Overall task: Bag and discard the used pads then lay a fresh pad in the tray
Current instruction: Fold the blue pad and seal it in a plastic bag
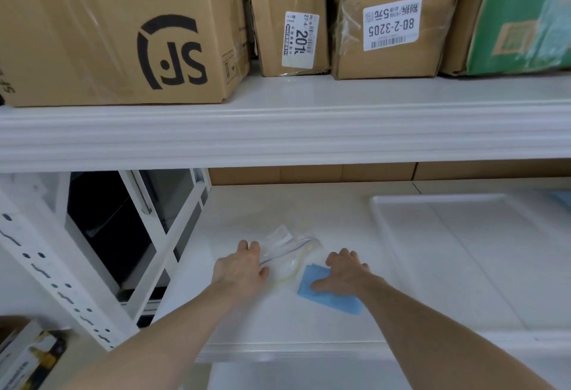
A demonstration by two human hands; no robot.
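- White shelving fills the view: an upper shelf (278,130) carries cardboard boxes (117,34) along the far side, and the lower shelf surface (278,321) below it serves as the work area.
- To the right on that lower surface sits a shallow clear tray (380,222); it looks bare, so the fresh pad is judged not yet laid. A sliver of blue shows at the far right edge, too cropped to identify.
- Near the middle lies a clear zip bag (293,261), flat, its mouth seemingly toward the near right, probably so the pad can slide straight in.
- Just beside the bag's mouth is a blue pad (327,297), flat on the surface, one corner touching or just overlapping the bag's edge.
- Left hand (239,267) reaches forward palm down, fingers fairly straight, resting on the bag's left part, apparently to pin it.
- Right hand (346,272) arches over the pad's far corner, fingers bent, thumb pressed flat on the blue; whether it pinches the pad I cannot tell.
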